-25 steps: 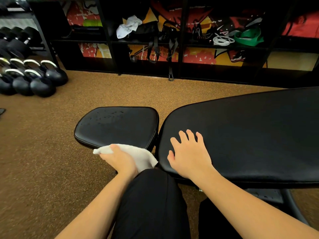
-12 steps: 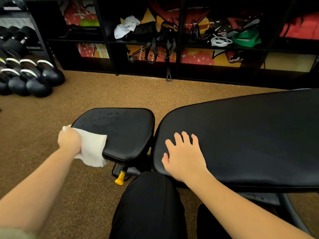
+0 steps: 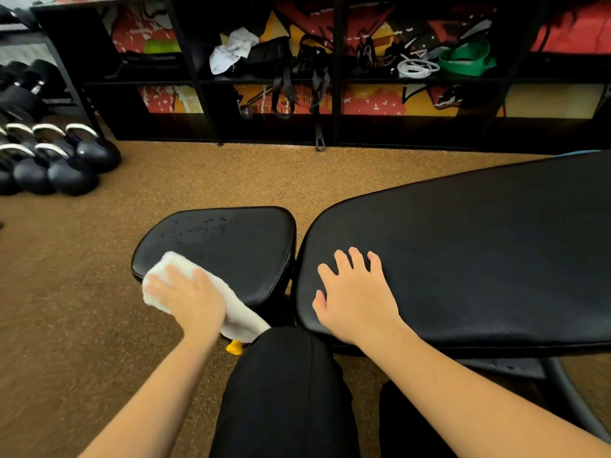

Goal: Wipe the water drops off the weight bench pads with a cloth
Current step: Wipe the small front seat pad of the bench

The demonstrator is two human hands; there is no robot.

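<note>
The small black seat pad [image 3: 238,249] lies at centre, with water drops on its far left part. My left hand [image 3: 191,299] presses a white cloth [image 3: 241,320] flat on the pad's near left corner; the cloth spreads out from under the palm on both sides. To the right, the long black back pad [image 3: 479,252] runs off towards the frame's right edge. My right hand [image 3: 357,295] rests flat on its near left end, fingers spread, holding nothing.
Several black kettlebells [image 3: 56,160] stand on the brown floor at far left. A black shelf unit [image 3: 334,81] with straps, bands and a white rag runs along the back. A yellow knob [image 3: 234,347] shows under the seat pad. My knees fill the bottom centre.
My left hand with the cloth swept from the pad's near edge out past its left side, then back onto the near left corner. The right hand stayed put.
</note>
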